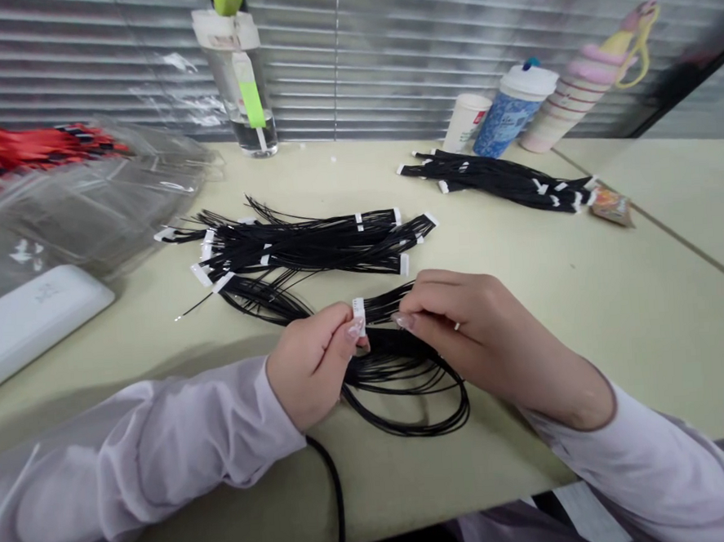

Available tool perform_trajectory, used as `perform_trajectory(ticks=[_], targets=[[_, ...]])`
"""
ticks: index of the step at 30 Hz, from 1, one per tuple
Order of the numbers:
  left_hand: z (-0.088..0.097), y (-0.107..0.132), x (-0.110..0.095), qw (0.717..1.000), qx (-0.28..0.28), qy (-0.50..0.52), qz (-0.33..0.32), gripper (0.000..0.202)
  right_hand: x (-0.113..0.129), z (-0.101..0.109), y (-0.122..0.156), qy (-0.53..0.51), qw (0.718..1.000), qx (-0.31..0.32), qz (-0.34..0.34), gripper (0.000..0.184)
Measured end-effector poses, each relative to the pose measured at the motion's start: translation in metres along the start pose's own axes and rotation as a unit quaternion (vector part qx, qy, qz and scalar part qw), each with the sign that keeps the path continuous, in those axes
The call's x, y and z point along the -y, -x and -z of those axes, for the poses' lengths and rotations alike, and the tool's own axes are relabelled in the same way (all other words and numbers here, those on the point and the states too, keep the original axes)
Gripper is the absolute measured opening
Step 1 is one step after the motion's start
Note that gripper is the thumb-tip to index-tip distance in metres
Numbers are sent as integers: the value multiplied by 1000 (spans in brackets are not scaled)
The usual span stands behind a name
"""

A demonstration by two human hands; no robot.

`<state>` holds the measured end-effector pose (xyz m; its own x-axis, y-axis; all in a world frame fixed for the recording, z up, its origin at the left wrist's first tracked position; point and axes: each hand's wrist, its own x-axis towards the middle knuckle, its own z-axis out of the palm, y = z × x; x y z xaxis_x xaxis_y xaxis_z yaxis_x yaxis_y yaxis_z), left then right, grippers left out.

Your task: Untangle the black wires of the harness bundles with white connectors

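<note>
Sleeve (135, 473), left hand (310, 368), wires (393, 371), water glass (254, 134)

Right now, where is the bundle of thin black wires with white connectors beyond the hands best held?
Grip the thin black wires mid-length, from above: they lie flat and gathered there, while white plastic connectors crowd both ends.

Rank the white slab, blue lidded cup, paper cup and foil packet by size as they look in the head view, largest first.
1. The white slab, though it lies nearer the camera, so its lead is unsure
2. The blue lidded cup
3. The paper cup, partly hidden by the blue cup
4. The foil packet
</note>
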<state>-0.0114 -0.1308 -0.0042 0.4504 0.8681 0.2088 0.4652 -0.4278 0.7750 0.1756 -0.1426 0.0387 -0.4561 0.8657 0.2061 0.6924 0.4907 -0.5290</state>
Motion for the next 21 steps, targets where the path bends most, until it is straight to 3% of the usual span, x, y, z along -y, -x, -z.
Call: perform_trajectory(ticks=[8, 14, 21], targets=[[1, 0, 1, 1000, 4, -1, 1, 28, 1, 1, 1, -71, 997, 13, 6, 16], [1, 1, 2, 1000, 5, 3, 2, 28, 0, -4, -1, -63, 998, -4, -26, 17], [0, 1, 3, 1000, -15, 6, -1, 28, -3, -16, -2, -20, 999, -41, 8, 12]])
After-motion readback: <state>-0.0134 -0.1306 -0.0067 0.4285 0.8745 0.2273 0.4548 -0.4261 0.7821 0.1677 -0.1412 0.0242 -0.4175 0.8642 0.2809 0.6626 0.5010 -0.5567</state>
